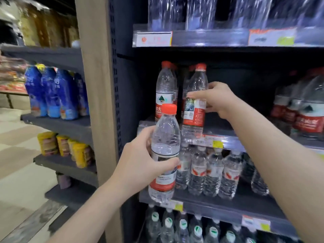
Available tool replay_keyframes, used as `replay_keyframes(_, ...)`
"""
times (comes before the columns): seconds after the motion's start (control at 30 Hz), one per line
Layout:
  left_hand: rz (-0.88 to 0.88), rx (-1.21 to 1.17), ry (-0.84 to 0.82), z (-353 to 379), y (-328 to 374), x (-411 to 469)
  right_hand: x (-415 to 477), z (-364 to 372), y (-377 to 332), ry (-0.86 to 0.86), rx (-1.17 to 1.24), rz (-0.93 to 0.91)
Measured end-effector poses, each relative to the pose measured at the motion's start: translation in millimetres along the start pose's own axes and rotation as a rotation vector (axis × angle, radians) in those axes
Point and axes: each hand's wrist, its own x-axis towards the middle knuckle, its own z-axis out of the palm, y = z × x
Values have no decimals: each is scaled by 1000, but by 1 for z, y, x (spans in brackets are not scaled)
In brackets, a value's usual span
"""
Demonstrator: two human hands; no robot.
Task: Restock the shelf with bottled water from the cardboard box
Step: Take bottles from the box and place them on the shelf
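Gripping a red-capped water bottle round its middle, the left hand holds it upright in front of the shelving, thumb across the label and fingers curled behind; the bottle is off the shelf, in the air before the lower tiers; the right hand reaches further in and pinches a second red-capped bottle at the top of its label, fingers in front and thumb on the far side; that bottle leans slightly, its base at the front lip of the middle shelf, and whether it rests there I cannot tell; just to its left a matching bottle stands on the same shelf with more behind it; larger red-labelled bottles stand well to the right; on the tier below sit small clear bottles, and below those green-capped bottles; a wooden post borders the unit; beyond it, blue bottles stand above yellow packs.
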Motion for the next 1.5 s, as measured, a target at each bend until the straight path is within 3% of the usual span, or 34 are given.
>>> replay_keyframes(0.17, 25, -32, -52, 7, 3, 25, 27, 3, -14, 69, 72, -18)
replay_keyframes(0.4, 82, -69, -55, -1, 3, 47, 58, 23, 2, 77, -64, -125)
replay_keyframes(0.93, 47, -109, -100, 8, -28, 40, 90, 20, 44, 155, -81, -84)
replay_keyframes(1.5, 92, -148, -116, 30, -19, 51, 91, 26, 39, 140, -251, -68)
